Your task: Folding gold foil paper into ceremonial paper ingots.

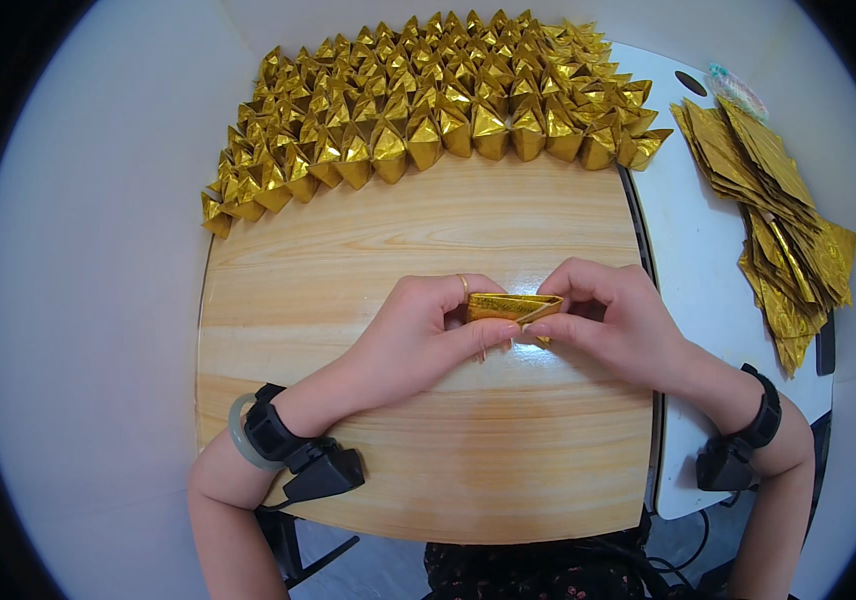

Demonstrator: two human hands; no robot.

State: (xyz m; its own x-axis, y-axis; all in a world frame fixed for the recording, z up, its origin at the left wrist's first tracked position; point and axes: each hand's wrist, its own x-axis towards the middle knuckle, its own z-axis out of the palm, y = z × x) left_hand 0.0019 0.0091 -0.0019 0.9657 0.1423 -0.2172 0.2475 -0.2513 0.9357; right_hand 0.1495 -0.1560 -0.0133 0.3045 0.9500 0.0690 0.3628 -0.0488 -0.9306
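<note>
Between my two hands, above the middle of the wooden table (378, 450), is a piece of folded gold foil paper (510, 303). My left hand (433, 320) grips its left end, the thumb pressed along the near side and the other fingers mostly behind it. My right hand (616, 318) pinches the right end, its thumb tip almost meeting the left thumb at the lower edge. The paper's top edge shows a narrow opening between its layers.
Rows of folded gold paper ingots (388, 140) fill the table's far part. On the white table (688, 210) at the right lie stacks of flat gold paper (748, 160), with a small pastel-coloured item (738, 92) behind. White walls (98, 280) rise at both sides.
</note>
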